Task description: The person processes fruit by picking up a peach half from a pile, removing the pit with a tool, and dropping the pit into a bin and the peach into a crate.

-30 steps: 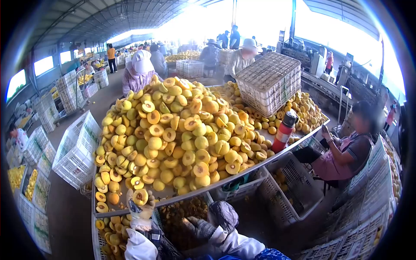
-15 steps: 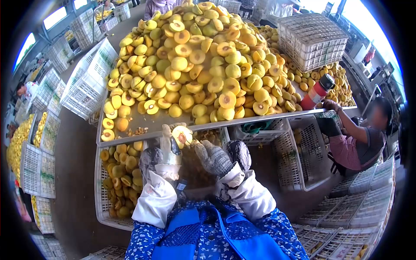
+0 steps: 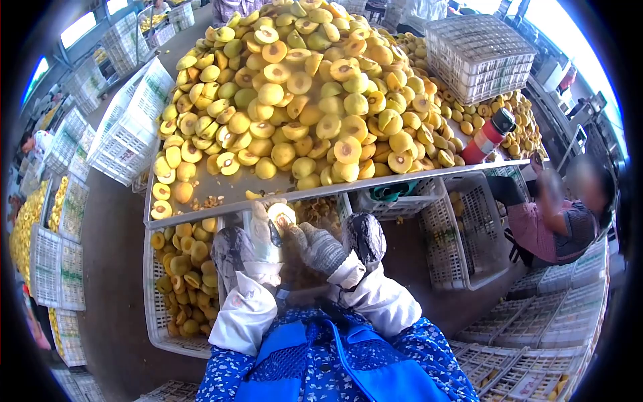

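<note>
My left hand (image 3: 262,236), in a pale glove, grips a yellow peach half (image 3: 282,214) with its cut face turned up, just below the front edge of the metal table (image 3: 228,195). A narrow dark piece (image 3: 274,233) lies along that hand's thumb side. My right hand (image 3: 320,246), in a grey knit glove, has its fingers curled in, fingertips right at the fruit's lower edge. What it may hold is hidden by the fingers. Over the table rises a large heap of halved peaches (image 3: 295,107), some with brown pits showing.
A white crate (image 3: 153,295) of peach halves stands left of my legs. Crates (image 3: 462,248) sit under the table at right. A red bottle (image 3: 485,142) and an upturned crate (image 3: 479,60) are on the table. A co-worker (image 3: 556,214) sits at right.
My right hand has moved left to the peach half, its fingers curling in. The co-worker's hand has left the bottle and is raised. The whole view has shifted slightly.
</note>
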Available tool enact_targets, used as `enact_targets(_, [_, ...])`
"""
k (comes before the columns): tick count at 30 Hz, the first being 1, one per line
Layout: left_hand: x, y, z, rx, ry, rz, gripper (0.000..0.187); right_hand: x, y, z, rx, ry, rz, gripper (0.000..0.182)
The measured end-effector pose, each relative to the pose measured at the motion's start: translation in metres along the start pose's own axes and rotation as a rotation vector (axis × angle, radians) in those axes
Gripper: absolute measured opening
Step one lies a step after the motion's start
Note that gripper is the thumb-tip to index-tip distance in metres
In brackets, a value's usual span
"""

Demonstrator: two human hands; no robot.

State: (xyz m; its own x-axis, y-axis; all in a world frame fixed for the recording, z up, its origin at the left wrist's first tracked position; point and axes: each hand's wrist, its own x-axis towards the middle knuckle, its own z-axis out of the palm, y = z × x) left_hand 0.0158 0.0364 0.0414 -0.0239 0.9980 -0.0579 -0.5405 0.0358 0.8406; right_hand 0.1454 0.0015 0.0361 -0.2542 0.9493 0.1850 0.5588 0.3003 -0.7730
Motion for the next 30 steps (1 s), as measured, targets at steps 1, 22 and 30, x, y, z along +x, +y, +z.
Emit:
enact_targets(1, [0.0,-0.001,-0.001,0.043,0.024,-0.009,0.056,0.0,0.0,-0.002,-0.044,-0.038,0.004,0.028])
enact_targets(22, [-0.011,-0.005,0.015,0.259,-0.163,0.197,0.024,-0.02,0.026,-0.015,1.382,-0.686,0.398,0.032])
enact_targets(30, [-0.022,0.028,0.031,0.169,-0.391,-0.168,0.046,-0.041,-0.008,-0.005,2.53,-0.327,1.081,0.03])
